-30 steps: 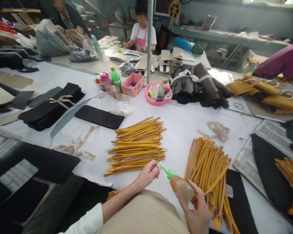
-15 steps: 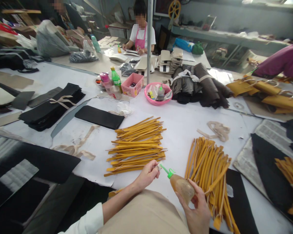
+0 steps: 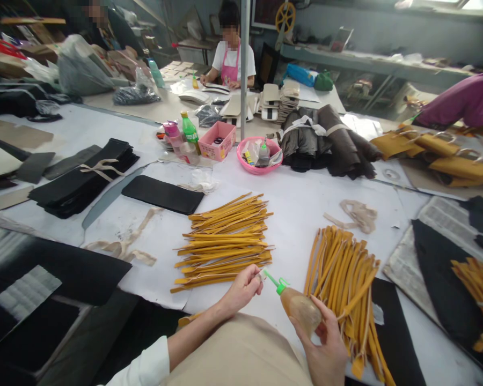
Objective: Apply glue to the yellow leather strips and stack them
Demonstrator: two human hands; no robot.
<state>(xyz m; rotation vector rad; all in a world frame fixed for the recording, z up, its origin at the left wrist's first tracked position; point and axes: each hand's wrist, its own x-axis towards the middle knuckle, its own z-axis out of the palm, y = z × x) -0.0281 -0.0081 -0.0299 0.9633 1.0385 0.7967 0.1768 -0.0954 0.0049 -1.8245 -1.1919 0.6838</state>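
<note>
White worktable, squeeze bottle, pink box with illegible lettering

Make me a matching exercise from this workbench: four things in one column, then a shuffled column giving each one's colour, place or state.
Things:
1. squeeze bottle
2. round basket
3. black stack
4. thin strips

Descriptions:
A. tied with a pale band
B. mustard yellow
C. held in the right hand
D. pink

Pairs: 1-C, 2-D, 3-A, 4-B

The head view looks forward-down across the table
</note>
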